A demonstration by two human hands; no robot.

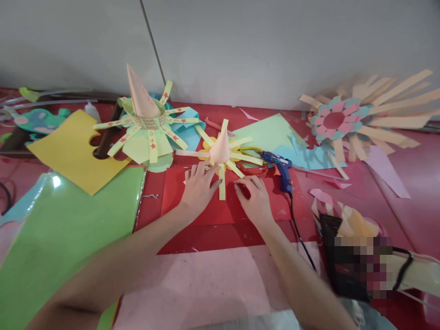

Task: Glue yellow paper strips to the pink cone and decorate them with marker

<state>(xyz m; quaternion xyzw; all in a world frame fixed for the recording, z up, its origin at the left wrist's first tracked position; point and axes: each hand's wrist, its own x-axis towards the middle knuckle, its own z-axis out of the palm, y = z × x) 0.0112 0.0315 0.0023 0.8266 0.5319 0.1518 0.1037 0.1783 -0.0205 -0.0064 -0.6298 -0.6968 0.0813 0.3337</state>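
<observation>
A small paper hat with a pale pink cone [220,149] and several yellow strips [222,185] spreading from its base stands on a red sheet [192,213]. My left hand [199,187] lies at the hat's near left side, over one strip. Its fingers are curved and apart, with the thumb close to the front strip. Thumb and fingertips of my right hand [255,198] are pinched at the end of the strip pointing to the lower right. Right of the hat, a blue glue gun [282,172] rests on the table, its black cord running toward me.
A larger cone hat [146,103] stands back left beside a yellow sheet [77,151]. Green sheets [75,220] cover the left. At back right is a pink, blue and peach paper flower [335,121]. A black bag [343,270] lies lower right; a wall [257,50] rises behind.
</observation>
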